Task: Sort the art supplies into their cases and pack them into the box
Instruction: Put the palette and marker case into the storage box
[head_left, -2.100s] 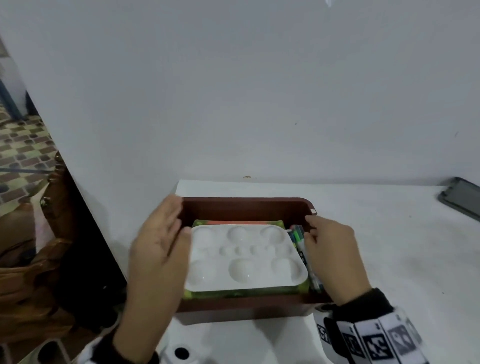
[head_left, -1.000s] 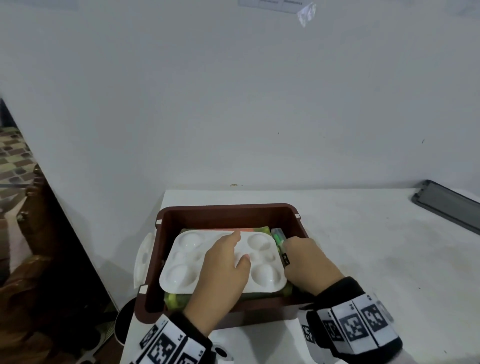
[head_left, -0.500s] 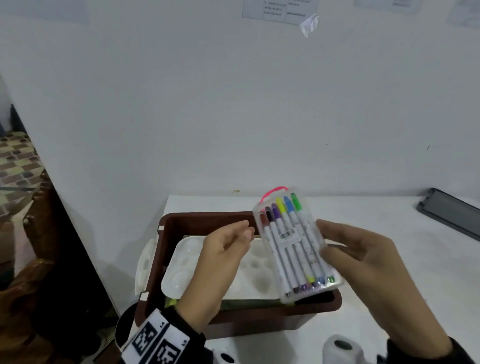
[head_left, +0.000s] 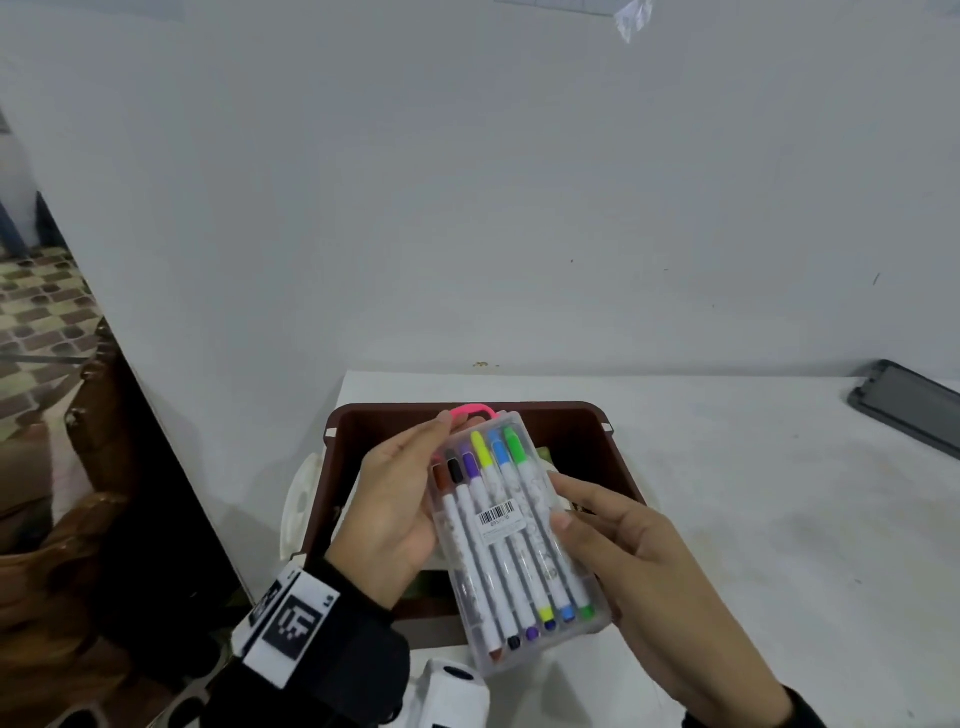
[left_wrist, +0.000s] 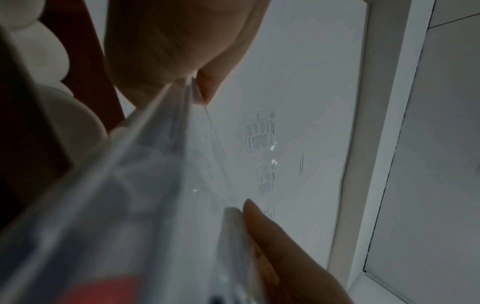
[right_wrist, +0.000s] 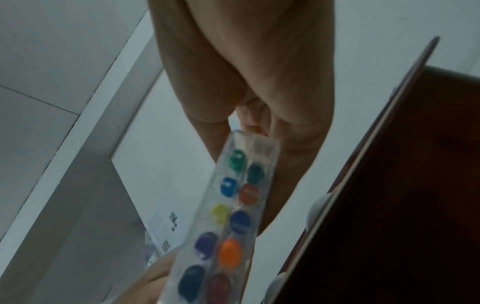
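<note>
White tabletop (head_left: 753, 519), brown box (head_left: 618, 447) on it; both hands, left (head_left: 395, 514) and right (head_left: 639, 566), grip the clear marker case (head_left: 511, 535) above it.

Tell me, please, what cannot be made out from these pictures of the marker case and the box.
- Box contents: in the head view the marker case and both hands cover most of the brown box.
- Left hand fingers: hidden behind the case in the head view.
- Barcode label: its text is too small to read.
- Markers: blurred in the left wrist view.
- Dark flat object: cut off by the right edge of the head view.
</note>
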